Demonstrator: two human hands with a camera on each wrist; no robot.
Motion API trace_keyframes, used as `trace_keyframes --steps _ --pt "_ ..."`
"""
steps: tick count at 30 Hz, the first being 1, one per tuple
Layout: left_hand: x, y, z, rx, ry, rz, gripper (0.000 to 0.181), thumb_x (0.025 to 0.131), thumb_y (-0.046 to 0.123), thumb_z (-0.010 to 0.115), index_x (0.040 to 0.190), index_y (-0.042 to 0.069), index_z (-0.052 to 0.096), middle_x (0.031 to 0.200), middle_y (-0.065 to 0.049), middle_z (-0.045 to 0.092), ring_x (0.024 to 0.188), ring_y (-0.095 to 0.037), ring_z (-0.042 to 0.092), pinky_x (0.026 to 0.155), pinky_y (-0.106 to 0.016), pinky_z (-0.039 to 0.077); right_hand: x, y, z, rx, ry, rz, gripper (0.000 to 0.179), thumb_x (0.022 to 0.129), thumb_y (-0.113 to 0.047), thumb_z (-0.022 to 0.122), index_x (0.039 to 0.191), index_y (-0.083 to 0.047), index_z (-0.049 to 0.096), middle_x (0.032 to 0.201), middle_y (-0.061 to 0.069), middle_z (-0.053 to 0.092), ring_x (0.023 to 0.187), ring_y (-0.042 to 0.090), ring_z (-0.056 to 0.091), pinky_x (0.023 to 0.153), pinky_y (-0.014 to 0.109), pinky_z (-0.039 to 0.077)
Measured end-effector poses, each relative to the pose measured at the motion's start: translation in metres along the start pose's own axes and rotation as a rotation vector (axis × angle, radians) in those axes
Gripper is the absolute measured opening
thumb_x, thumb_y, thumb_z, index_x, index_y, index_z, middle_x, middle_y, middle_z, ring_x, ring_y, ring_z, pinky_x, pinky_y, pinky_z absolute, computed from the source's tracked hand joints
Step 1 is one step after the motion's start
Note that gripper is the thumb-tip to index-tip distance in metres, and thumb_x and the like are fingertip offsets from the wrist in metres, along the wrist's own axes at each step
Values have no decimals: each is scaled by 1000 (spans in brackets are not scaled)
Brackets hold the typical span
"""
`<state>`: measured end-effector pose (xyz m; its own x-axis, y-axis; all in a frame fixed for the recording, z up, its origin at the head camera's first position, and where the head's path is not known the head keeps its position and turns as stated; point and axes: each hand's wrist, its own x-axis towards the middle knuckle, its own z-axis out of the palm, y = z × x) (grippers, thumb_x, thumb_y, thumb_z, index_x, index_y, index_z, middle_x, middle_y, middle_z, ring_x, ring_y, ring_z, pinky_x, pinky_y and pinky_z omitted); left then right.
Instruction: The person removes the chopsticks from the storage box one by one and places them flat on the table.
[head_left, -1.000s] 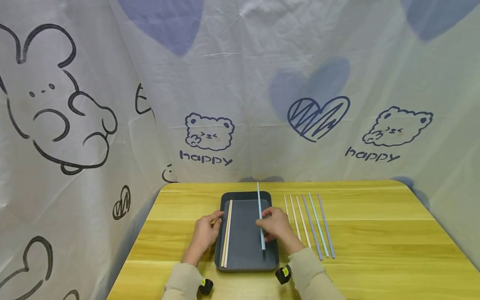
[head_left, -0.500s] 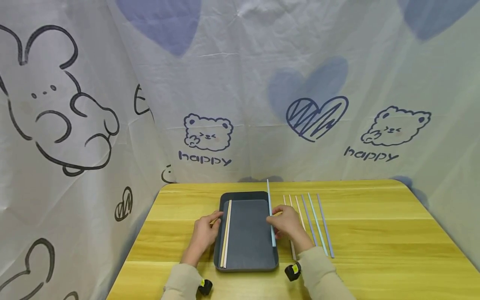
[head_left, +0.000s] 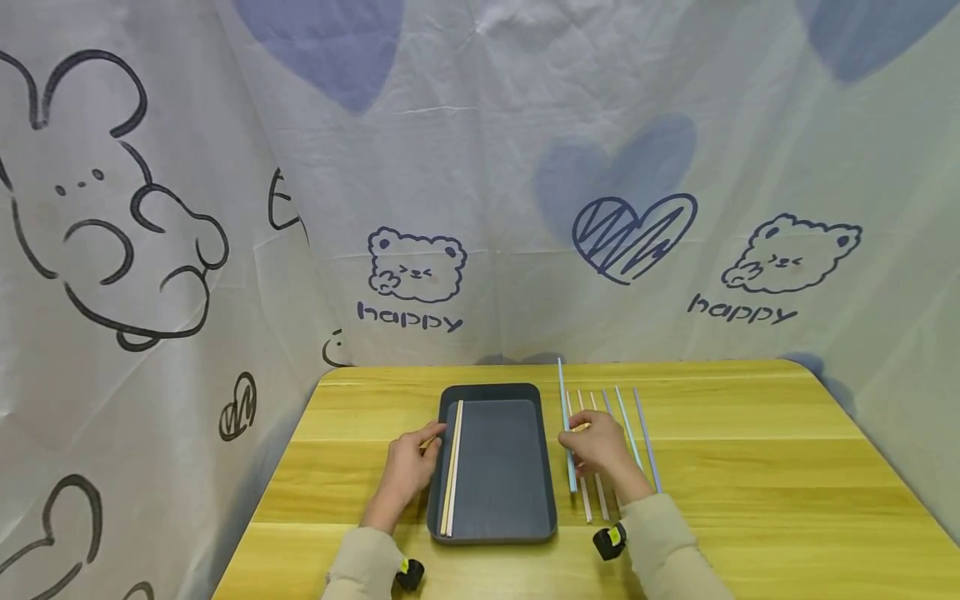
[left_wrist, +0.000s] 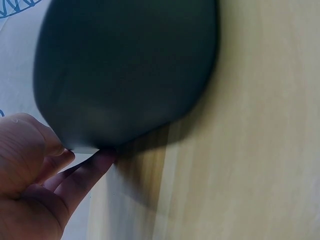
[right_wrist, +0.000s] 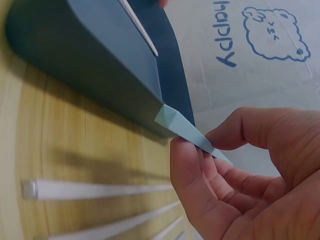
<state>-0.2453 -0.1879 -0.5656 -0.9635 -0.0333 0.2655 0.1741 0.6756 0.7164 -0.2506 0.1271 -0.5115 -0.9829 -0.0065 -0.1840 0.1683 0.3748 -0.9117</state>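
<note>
My right hand pinches a light blue chopstick between thumb and fingers, just right of the dark grey tray. In the right wrist view, the chopstick's squared end points toward the tray's outer wall. My left hand holds the tray's left rim with its fingertips; the left wrist view shows the fingers against the dark tray wall. Inside the tray, along its left side, lie a yellow chopstick and a white chopstick side by side.
Several chopsticks lie in a row right of the tray, partly hidden by my right hand: pale pink chopsticks, a light blue chopstick and purple ones, with one purple chopstick outermost. Printed white cloth hangs behind the wooden table.
My right hand has carried the light blue chopstick rightward, from over the tray to beside it, close to the pale pink chopsticks. My left hand stays at the tray's left rim.
</note>
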Motion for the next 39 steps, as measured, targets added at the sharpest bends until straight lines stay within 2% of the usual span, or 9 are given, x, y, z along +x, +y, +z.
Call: trace_keyframes --steps 4,9,11,19,24,30,39 --pt "-1 0 0 -22 -6 -3 31 103 4 64 132 5 74 143 -20 66 120 -35 69 55 -23 46 -1 6 -10 -8 -1 5 41 89 -10 66 127 5 61 87 14 68 59 19 62 53 36 59" --pt "-1 0 1 -27 -4 2 30 103 3 64 131 4 74 142 -21 66 113 -35 73 61 -20 51 0 16 -21 -22 26 34 38 90 -11 67 125 4 63 89 14 69 61 19 63 54 35 60" --pt "-1 0 0 -25 -4 1 30 103 3 64 132 4 74 142 -20 66 117 -35 72 64 -20 52 0 19 -25 -25 38 41 37 90 -11 66 125 4 63 88 14 69 61 19 63 54 35 60" --pt "-1 0 -1 -21 -3 -1 30 103 3 64 132 4 74 142 -21 66 125 -38 67 64 -20 52 -2 26 -38 -30 43 44 36 93 -11 65 124 7 63 82 14 67 63 20 64 56 37 61" --pt "0 0 0 -36 -12 -12 31 103 3 64 132 4 74 144 -21 65 116 -34 72 59 -19 50 -2 31 -48 -47 60 53 39 92 -13 66 125 8 63 81 14 66 64 20 65 56 36 61" --pt "0 -1 1 -35 -4 -4 30 103 3 64 131 4 74 143 -21 66 126 -37 67 65 -19 52 -3 39 -59 -47 73 71 39 91 -12 65 124 10 62 79 13 64 63 20 63 55 35 60" --pt "-1 -1 0 -56 -4 0 30 102 1 64 131 3 74 142 -22 65 123 -38 69 65 -19 54 -2 56 -77 -71 91 84 42 92 -15 67 125 10 62 74 9 63 59 17 62 56 34 60"
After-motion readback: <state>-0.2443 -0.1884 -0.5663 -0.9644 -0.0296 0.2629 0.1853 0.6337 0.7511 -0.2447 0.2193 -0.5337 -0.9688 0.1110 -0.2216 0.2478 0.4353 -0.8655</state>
